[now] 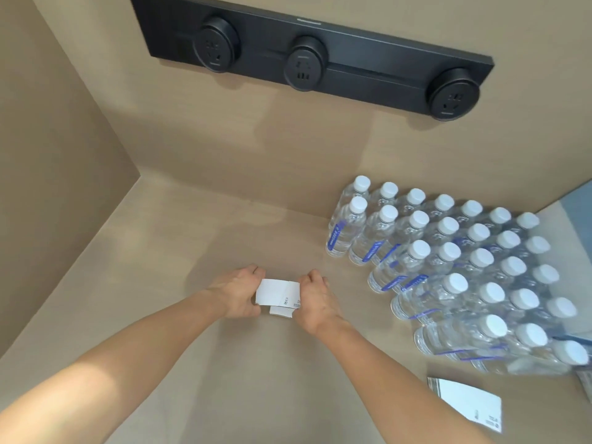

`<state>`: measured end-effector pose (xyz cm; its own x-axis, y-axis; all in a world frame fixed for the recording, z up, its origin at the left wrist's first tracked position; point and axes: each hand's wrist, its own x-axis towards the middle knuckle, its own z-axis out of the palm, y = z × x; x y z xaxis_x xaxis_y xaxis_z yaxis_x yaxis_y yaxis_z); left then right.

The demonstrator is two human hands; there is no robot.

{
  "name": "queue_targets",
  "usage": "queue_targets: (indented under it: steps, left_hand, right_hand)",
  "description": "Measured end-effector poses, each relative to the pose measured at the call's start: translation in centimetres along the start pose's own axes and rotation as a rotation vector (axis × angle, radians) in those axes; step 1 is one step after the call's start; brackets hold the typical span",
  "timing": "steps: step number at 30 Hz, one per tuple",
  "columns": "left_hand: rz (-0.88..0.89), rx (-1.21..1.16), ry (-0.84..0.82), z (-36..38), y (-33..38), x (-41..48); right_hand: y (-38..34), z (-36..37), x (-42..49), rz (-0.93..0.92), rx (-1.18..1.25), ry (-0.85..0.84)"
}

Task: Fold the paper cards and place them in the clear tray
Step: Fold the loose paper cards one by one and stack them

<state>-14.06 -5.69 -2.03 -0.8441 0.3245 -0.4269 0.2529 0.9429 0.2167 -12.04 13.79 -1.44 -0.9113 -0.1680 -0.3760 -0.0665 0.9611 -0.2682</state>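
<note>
Head view, single frame. Both bare forearms reach in from the lower edge toward the centre of the frame. The left hand and the right hand grip opposite short ends of one white paper card, fingers curled over the far edge and thumbs beneath, so both hands are pinched closed on it. The card sits just above the beige worktop, low centre of the frame, with a fold line visible right of its middle and small dark print near the right end. A second white flap shows under its lower edge; cannot tell whether that is the same card or another.

Lower right: a stack of flat white cards lies on the worktop, well apart from the hands. Right side: rows of clear water bottles with white caps. Upper frame: black socket rail with three round outlets on the wall.
</note>
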Motion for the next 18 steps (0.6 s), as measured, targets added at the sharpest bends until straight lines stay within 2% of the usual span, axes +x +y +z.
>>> queue_targets:
  steps: [11, 18]
  left_hand:
    - [0.095, 0.045, -0.007, 1.5, 2.3, 1.8]
    - [0.099, -0.010, -0.035, 2.6, 2.3, 1.9]
  right_hand:
    - [3.1, 1.1, -1.4, 0.099, 0.044, -0.004]
    - [3.9, 2.6, -0.8, 0.162, 0.182, -0.027]
